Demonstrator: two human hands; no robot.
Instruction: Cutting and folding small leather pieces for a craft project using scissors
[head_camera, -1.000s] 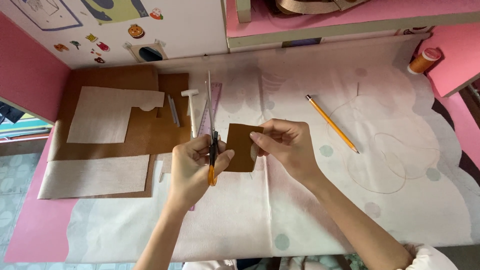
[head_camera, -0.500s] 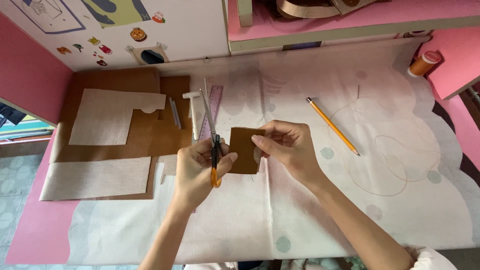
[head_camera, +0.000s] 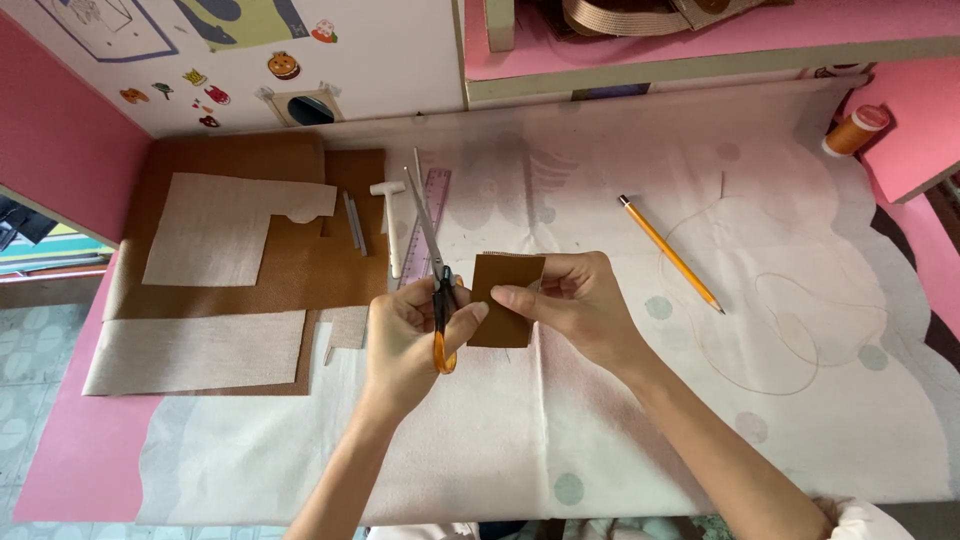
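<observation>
Barely anything's shifted since a moment ago: left hand (head_camera: 405, 340) still closed round the orange-handled scissors (head_camera: 437, 300), right hand (head_camera: 575, 305) still pinching the brown fabric piece (head_camera: 503, 300) above the table, looks thin, floppy, best gripped by an edge.

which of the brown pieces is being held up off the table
The small brown rectangle, pinched by the right hand beside the scissors. The large brown sheets lie flat at left under pale fabric.

One scissors (head_camera: 437, 280), one brown fabric piece (head_camera: 505, 298), one pencil (head_camera: 670, 253), one ruler (head_camera: 427, 222), one thread spool (head_camera: 853, 130), two hands
</observation>
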